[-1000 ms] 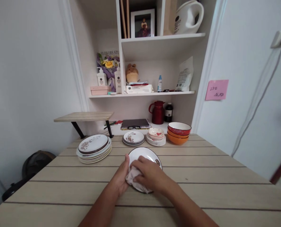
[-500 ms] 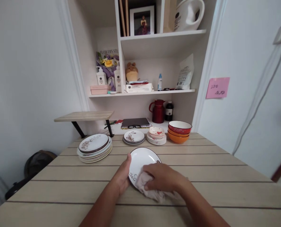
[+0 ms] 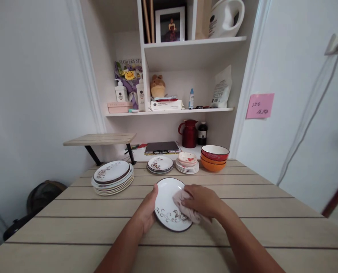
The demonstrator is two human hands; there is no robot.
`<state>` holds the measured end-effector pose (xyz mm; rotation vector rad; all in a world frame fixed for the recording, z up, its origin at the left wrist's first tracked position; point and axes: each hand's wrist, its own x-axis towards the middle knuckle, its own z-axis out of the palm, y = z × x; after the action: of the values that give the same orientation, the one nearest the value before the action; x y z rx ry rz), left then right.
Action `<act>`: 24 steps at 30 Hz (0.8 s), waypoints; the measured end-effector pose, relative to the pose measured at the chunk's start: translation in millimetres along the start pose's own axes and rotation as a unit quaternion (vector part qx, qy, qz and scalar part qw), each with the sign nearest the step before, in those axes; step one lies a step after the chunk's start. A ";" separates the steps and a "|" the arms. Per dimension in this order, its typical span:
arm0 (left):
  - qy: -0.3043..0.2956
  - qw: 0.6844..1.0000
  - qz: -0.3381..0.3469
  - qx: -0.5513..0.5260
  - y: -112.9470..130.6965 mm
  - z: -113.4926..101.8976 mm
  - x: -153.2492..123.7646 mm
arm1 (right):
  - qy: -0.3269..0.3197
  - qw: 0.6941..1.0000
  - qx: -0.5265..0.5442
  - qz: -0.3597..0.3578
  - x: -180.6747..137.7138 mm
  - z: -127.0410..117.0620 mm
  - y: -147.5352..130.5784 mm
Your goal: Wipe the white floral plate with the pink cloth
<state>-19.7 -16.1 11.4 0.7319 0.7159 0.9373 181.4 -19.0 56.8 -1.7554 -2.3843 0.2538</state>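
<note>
A white plate (image 3: 166,201) with a dark rim and a brown floral pattern is in front of me, low over the slatted table. My left hand (image 3: 147,208) grips its left edge, the thumb on the rim and the fingers hidden beneath. Against the plate's right side my right hand (image 3: 204,201) presses a crumpled pale pink cloth (image 3: 187,207), its fingers closed around the fabric. Part of the cloth hangs over the right rim.
Stacked plates (image 3: 113,178) stand at the left, smaller plates (image 3: 160,165) at the back. Small dishes (image 3: 187,165) and bowls (image 3: 214,159) sit to the right of those. Behind are a red jug (image 3: 189,134) and a raised wooden shelf (image 3: 100,139).
My right hand has moved the cloth up and right across the plate, uncovering the floral pattern at the bottom. My left hand keeps its hold on the left edge.
</note>
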 end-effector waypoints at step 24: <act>0.041 0.999 0.016 0.031 -0.5 -1.0 1.7 | -0.019 0.989 0.049 -0.137 -1.7 17.8 -24.1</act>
<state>-19.6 -14.6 10.1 0.7662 0.8098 0.9821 155.3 -28.3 45.2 -1.3724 -2.5544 0.3628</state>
